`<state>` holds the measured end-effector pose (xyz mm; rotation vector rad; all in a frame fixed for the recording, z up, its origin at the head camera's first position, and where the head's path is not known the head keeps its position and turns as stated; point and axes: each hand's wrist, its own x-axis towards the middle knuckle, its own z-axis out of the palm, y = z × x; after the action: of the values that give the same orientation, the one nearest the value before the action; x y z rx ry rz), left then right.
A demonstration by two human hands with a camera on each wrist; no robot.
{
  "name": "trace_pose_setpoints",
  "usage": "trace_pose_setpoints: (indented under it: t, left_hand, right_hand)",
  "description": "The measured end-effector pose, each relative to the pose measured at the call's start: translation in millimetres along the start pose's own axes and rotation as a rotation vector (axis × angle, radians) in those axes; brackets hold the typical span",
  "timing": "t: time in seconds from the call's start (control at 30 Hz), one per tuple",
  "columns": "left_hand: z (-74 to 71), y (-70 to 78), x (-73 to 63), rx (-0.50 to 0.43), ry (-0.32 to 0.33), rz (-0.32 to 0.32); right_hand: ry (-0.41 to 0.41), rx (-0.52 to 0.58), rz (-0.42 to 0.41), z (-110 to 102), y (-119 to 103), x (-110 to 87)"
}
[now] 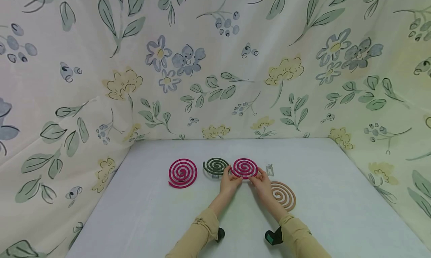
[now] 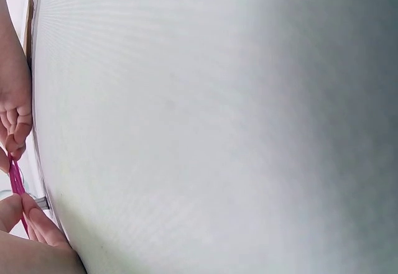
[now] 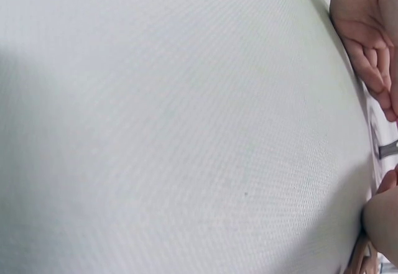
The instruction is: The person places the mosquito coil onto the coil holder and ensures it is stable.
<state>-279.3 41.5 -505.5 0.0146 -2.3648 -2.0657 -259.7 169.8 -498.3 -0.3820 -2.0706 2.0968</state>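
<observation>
Both hands hold a pink mosquito coil (image 1: 244,168) flat between them near the middle of the table. My left hand (image 1: 230,182) pinches its left edge with thumb and fingers; my right hand (image 1: 260,180) pinches its right edge. Seen edge-on in the left wrist view, the pink coil (image 2: 17,178) is a thin band between the fingertips. A small metal stand (image 3: 388,150) shows between the hands in the right wrist view. Just left of my left hand is a dark green coil (image 1: 215,165) on a stand. Partly behind my right forearm lies a brown coil (image 1: 286,194).
Another pink coil (image 1: 183,173) sits on a stand at the left. A bare metal stand (image 1: 270,170) is to the right of the hands. The white table (image 1: 141,213) meets a flowered cloth (image 1: 215,108) at its back and sides.
</observation>
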Motion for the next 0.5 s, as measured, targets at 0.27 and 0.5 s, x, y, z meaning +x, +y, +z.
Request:
trace_pose_setpoints:
  t: [0.27, 0.5]
  left_hand:
    - [1.3, 0.8, -0.8, 0.020, 0.014, -0.013]
    - [1.0, 3.8, -1.9, 0.034, 0.012, -0.001]
  right_hand:
    - [0.027, 0.019, -0.037, 1.2, 12.7, 6.6]
    - [0.048, -0.016, -0.021, 3.2, 13.6, 8.1]
